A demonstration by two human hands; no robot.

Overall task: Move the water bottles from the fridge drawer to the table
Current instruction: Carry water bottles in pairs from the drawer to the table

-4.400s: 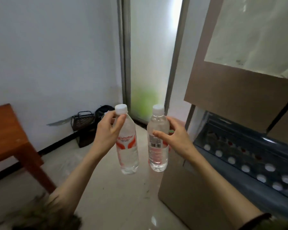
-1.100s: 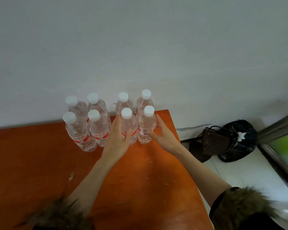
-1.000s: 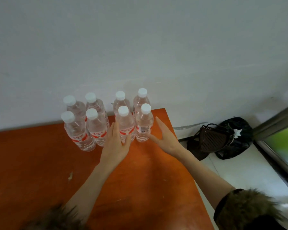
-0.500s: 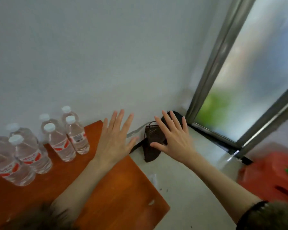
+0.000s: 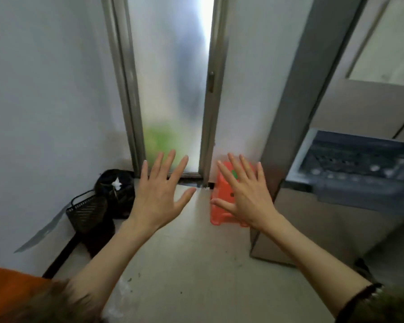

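Both hands empty, fingers spread.
Left hand [image 5: 158,201] and right hand [image 5: 247,199] hold nothing; blurred grey fridge drawer [image 5: 359,166] apparently contains white-capped bottles.

Fridge drawer [image 5: 359,166] is seen pulled out at right, below the closed upper doors. Dark blue-grey interior, blurred. Pale round bottle caps [image 5: 374,168] are made out inside, upright, in rows; their count cannot be told. Only an orange-brown table [image 5: 7,290] corner is caught at lower left, with no bottles shown on it.
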